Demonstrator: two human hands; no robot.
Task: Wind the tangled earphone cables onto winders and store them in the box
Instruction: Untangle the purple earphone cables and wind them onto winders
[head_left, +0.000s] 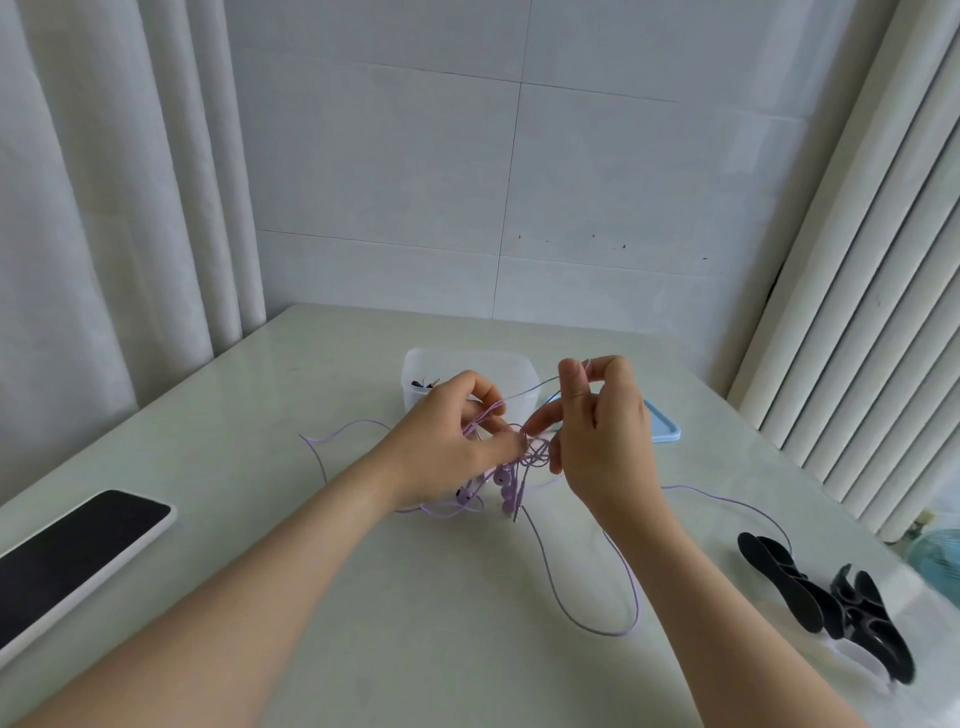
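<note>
L hand (452, 441) and R hand (602, 436), just in front of the box (413, 364), each pinch purple earphone cable (535, 458) strands, R lifting one, prob. to loosen the knot. Winders (810, 592) lie well right of box, untouched. Box contents mostly hidden by hands; knot detail unclear.

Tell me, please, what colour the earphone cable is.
A pale purple earphone cable, clearest in head view.

phone (72, 566) cut off left, box (415, 364) contents unclear
</note>
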